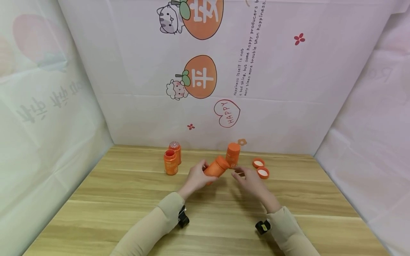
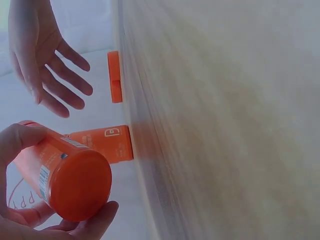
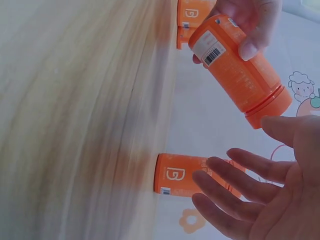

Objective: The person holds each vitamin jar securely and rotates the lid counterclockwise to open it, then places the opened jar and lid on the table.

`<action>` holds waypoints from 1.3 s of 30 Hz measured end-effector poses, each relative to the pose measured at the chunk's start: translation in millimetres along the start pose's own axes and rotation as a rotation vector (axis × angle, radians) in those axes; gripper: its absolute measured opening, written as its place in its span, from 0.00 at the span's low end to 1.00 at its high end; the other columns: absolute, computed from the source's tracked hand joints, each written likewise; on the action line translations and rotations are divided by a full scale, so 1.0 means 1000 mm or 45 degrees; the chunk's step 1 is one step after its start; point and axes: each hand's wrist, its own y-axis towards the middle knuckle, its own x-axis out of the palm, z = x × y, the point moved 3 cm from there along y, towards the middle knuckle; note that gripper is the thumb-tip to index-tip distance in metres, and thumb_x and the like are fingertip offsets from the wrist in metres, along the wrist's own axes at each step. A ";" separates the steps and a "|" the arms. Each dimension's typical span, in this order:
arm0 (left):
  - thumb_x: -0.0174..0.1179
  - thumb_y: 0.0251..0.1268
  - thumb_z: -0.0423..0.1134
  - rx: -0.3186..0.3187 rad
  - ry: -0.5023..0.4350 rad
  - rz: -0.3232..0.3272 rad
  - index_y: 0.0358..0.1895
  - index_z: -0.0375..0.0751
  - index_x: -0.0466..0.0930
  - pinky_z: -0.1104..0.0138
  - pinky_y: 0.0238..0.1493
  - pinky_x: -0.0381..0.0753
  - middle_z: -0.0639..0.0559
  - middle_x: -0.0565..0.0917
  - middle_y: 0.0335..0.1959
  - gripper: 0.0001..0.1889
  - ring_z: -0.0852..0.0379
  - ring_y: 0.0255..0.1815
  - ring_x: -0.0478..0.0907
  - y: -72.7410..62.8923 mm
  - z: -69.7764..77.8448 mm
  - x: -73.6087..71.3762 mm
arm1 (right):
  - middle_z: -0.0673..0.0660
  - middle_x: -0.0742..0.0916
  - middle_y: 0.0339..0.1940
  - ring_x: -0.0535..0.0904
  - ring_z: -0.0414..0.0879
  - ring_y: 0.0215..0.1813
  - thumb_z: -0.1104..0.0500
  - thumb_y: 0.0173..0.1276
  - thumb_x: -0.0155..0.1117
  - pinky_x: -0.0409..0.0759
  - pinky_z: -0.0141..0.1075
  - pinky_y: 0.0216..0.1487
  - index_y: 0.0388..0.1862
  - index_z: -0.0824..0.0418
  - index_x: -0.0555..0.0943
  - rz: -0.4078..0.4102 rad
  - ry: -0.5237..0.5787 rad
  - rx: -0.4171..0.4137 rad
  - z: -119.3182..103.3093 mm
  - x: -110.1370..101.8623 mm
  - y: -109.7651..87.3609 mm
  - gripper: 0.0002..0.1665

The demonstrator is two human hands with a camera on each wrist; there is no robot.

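Observation:
My left hand [image 1: 197,176] grips an orange bottle [image 1: 216,168] with its orange cap on, tilted toward the right and held above the table. In the right wrist view the barcode label on this bottle [image 3: 235,70] shows near its base. My right hand [image 1: 251,180] holds nothing; its fingers are spread and slightly bent, and the thumb lies close by the cap in the right wrist view. Behind the hands a second capped orange bottle [image 1: 233,155] stands upright on the table, partly overlapped by the right fingers [image 3: 225,187] in the right wrist view.
Two uncapped orange bottles stand at the back left, a front one [image 1: 171,163] and a rear one [image 1: 175,151]. Two orange caps lie white inside up at the right, one cap [image 1: 258,163] behind the other [image 1: 263,173]. A printed cloth wall [image 1: 272,124] borders the wooden table [image 1: 224,227].

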 end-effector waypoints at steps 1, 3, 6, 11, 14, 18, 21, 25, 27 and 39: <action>0.74 0.43 0.45 0.007 0.000 -0.002 0.39 0.44 0.72 0.64 0.35 0.76 0.51 0.81 0.33 0.22 0.58 0.33 0.76 -0.001 0.000 0.000 | 0.63 0.84 0.51 0.81 0.57 0.50 0.50 0.72 0.54 0.79 0.49 0.49 0.57 0.63 0.77 0.016 -0.001 0.003 -0.001 -0.001 0.000 0.22; 0.74 0.43 0.44 0.023 0.005 -0.006 0.39 0.44 0.72 0.65 0.34 0.76 0.50 0.81 0.33 0.22 0.58 0.33 0.76 -0.003 0.001 0.000 | 0.62 0.85 0.50 0.81 0.56 0.50 0.50 0.72 0.54 0.80 0.49 0.49 0.56 0.63 0.77 0.038 0.007 0.011 -0.003 -0.002 0.000 0.22; 0.74 0.44 0.44 0.035 -0.003 -0.020 0.39 0.44 0.72 0.65 0.34 0.76 0.50 0.81 0.34 0.21 0.58 0.33 0.76 -0.005 0.002 0.000 | 0.61 0.84 0.51 0.81 0.56 0.50 0.48 0.73 0.52 0.79 0.49 0.50 0.57 0.62 0.77 0.046 0.030 0.038 -0.005 -0.003 -0.001 0.24; 0.74 0.43 0.44 0.060 -0.020 -0.044 0.38 0.45 0.73 0.65 0.34 0.76 0.51 0.82 0.34 0.21 0.58 0.33 0.76 -0.011 0.005 0.000 | 0.61 0.84 0.53 0.80 0.55 0.52 0.46 0.74 0.49 0.78 0.49 0.51 0.60 0.63 0.75 0.044 0.061 0.075 -0.008 -0.003 -0.001 0.27; 0.74 0.43 0.44 0.069 -0.015 -0.056 0.38 0.45 0.73 0.65 0.33 0.75 0.51 0.82 0.34 0.21 0.59 0.32 0.76 -0.016 0.008 -0.001 | 0.60 0.84 0.51 0.81 0.52 0.49 0.45 0.74 0.48 0.80 0.47 0.48 0.59 0.62 0.76 0.043 0.104 0.084 -0.010 -0.002 -0.002 0.27; 0.74 0.42 0.43 0.069 0.013 -0.065 0.37 0.45 0.72 0.66 0.31 0.75 0.51 0.81 0.32 0.21 0.59 0.30 0.75 -0.021 0.011 -0.001 | 0.59 0.85 0.48 0.83 0.50 0.45 0.42 0.74 0.46 0.81 0.43 0.44 0.57 0.61 0.77 0.053 0.147 0.085 -0.014 -0.002 -0.003 0.28; 0.74 0.42 0.43 0.077 0.028 -0.068 0.37 0.46 0.71 0.67 0.30 0.74 0.52 0.81 0.31 0.21 0.60 0.29 0.75 -0.023 0.011 -0.001 | 0.60 0.86 0.47 0.83 0.51 0.43 0.41 0.74 0.45 0.81 0.42 0.42 0.56 0.61 0.78 0.063 0.162 0.086 -0.017 -0.003 -0.003 0.29; 0.74 0.41 0.42 0.095 0.039 -0.080 0.37 0.46 0.71 0.68 0.31 0.75 0.52 0.81 0.31 0.21 0.60 0.30 0.75 -0.027 0.012 0.000 | 0.59 0.87 0.43 0.84 0.48 0.39 0.43 0.74 0.46 0.80 0.39 0.38 0.55 0.62 0.78 0.078 0.156 0.080 -0.021 -0.003 -0.003 0.27; 0.74 0.41 0.42 0.086 0.048 -0.094 0.36 0.47 0.70 0.68 0.32 0.75 0.52 0.81 0.32 0.22 0.61 0.30 0.75 -0.029 0.013 0.000 | 0.58 0.87 0.41 0.83 0.46 0.38 0.44 0.75 0.46 0.80 0.38 0.37 0.54 0.62 0.79 0.088 0.139 0.069 -0.023 -0.003 -0.003 0.27; 0.74 0.40 0.43 0.083 0.079 -0.137 0.37 0.47 0.71 0.67 0.31 0.74 0.54 0.79 0.31 0.22 0.60 0.29 0.74 -0.038 0.019 0.001 | 0.55 0.85 0.35 0.76 0.45 0.29 0.41 0.73 0.47 0.75 0.35 0.30 0.49 0.58 0.80 0.030 0.148 0.108 -0.032 0.000 -0.006 0.25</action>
